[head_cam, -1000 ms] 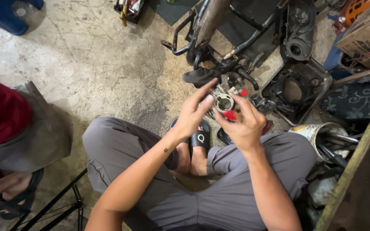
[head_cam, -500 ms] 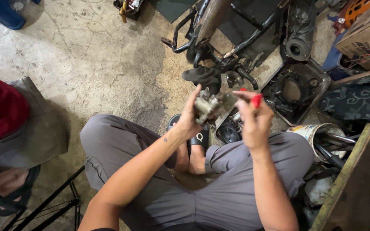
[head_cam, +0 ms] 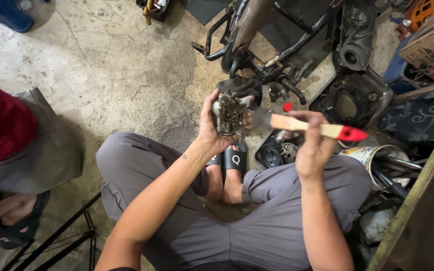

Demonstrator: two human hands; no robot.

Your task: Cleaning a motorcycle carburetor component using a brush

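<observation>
Gripping a grimy metal engine part [head_cam: 229,114] in my left hand [head_cam: 212,131], fingers wrapped around its side, I hold it above my knees and black sandals [head_cam: 236,159]. My right hand [head_cam: 311,145] is closed on the wooden handle of a paintbrush [head_cam: 307,126], red at its end, bristles touching the part. A motorcycle frame [head_cam: 249,35] lies on the concrete floor [head_cam: 101,65] ahead.
</observation>
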